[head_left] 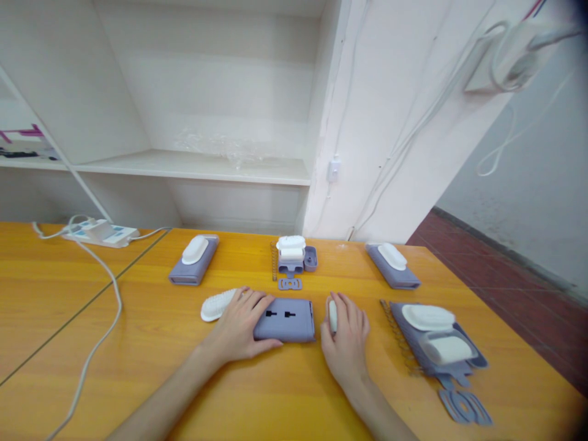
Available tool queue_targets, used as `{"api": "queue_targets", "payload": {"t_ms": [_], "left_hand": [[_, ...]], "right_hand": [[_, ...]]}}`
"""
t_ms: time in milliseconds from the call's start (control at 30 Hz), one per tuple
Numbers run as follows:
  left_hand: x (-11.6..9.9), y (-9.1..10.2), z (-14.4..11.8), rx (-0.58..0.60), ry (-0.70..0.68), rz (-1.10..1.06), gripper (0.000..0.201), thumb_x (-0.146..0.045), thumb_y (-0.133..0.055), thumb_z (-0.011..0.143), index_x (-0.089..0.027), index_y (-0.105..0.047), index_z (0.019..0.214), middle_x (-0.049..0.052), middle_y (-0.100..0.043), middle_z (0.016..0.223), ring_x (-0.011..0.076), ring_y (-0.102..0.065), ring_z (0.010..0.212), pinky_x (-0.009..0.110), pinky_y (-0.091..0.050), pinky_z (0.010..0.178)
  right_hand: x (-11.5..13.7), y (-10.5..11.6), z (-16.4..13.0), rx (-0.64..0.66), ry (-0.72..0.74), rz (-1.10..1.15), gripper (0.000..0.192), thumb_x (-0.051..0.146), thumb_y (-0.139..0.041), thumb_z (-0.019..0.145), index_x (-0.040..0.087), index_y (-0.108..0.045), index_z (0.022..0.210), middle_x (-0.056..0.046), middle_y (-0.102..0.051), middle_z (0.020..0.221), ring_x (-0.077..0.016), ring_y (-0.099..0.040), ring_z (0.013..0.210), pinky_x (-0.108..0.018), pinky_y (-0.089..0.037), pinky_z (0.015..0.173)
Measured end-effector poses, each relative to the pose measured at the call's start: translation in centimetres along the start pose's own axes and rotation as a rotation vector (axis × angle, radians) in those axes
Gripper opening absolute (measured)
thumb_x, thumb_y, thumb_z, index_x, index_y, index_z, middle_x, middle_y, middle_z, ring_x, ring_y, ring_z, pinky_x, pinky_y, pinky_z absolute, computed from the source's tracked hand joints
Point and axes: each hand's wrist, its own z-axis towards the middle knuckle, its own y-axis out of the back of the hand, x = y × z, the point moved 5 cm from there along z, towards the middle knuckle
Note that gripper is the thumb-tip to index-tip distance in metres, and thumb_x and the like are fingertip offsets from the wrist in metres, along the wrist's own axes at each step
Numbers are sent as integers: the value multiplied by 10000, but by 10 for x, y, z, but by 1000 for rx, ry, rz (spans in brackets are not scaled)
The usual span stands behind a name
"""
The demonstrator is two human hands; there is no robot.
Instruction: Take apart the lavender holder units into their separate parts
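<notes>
A lavender box-shaped case (287, 320) with two small dark slots on top lies on the orange table (151, 343) in front of me. My left hand (239, 327) rests flat against the case's left end, thumb along its front edge. Just behind the fingers lies a white oval brush head (214, 305). My right hand (346, 337) sits at the case's right end, fingers curled over a small white piece (332, 316).
Other lavender cases with white oval tops lie at the back left (193, 260), back right (393, 264) and right (436, 340). A stack of parts (294, 257) and metal springs (274, 260) sit behind. A power strip (103, 233) and cable (103, 337) lie left.
</notes>
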Motion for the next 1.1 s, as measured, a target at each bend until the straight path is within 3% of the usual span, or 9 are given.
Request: {"api": "queue_targets", "payload": {"t_ms": [100,200,300,400,500,733,867,1000,1100], "left_hand": [[0,-1,-1,-37,24,-26,694,-626,-620,708,-183,-483,1223,133,-569,1118,292,-534,968,452,-415,857],[-3,2,-1,-126,61,-67,681,-585,-647,711,-185,-455,1228,134,-555,1133,289,-528,999,438,-422,867],[-10,7,-3,-248,126,-129,699,-534,-680,707,-192,-407,1252,136,-533,1172,294,-508,1057,443,-413,907],[-24,6,-4,-302,200,-230,707,-489,-689,716,-206,-367,1278,137,-509,1211,293,-500,1089,447,-419,920],[-41,-2,-4,-267,237,-342,668,-447,-678,736,-222,-359,1278,130,-492,1234,286,-497,1111,451,-427,928],[-48,-15,-3,-159,287,-590,637,-402,-679,749,-245,-357,1275,122,-481,1245,274,-496,1114,456,-424,940],[-49,-18,-2,-64,345,-898,632,-406,-623,810,-241,-292,1322,89,-577,1056,217,-578,921,385,-473,821],[-54,-15,-2,14,373,-1200,633,-400,-592,844,-261,-245,1355,60,-612,1007,192,-604,885,332,-477,795],[-44,-15,-1,-21,426,-1211,469,-411,-592,842,-240,-417,1243,46,-621,972,183,-603,853,287,-479,732]], "right_hand": [[10,12,0,-82,83,59,398,252,-459,845,204,-456,1240,-118,-514,1252,-281,-431,1202,-552,-246,1027],[18,22,-4,-149,127,180,433,273,-515,839,203,-439,1260,-132,-499,1241,-282,-435,1191,-512,-315,1000],[21,26,-12,-195,28,343,509,329,-564,819,184,-404,1279,-157,-471,1217,-291,-443,1161,-495,-378,953],[25,16,-20,-62,-97,575,581,362,-577,818,194,-341,1322,-157,-455,1265,-282,-458,1174,-477,-412,947],[28,4,-25,90,-206,780,660,359,-586,824,222,-260,1382,-143,-389,1386,-267,-406,1269,-469,-369,1027],[21,2,-28,80,-340,941,659,346,-569,841,234,-231,1396,-143,-342,1441,-258,-408,1292,-468,-354,1056],[22,7,-31,73,-311,909,620,356,-569,838,220,-293,1376,-141,-337,1449,-285,-339,1336,-494,-323,1074],[38,3,-37,258,-304,1007,630,354,-581,838,229,-294,1384,-129,-391,1424,-271,-438,1273,-448,-395,1038],[49,-5,-41,434,-373,1160,639,370,-553,864,232,-251,1408,-127,-462,1376,-251,-516,1204,-444,-429,1008]]}}
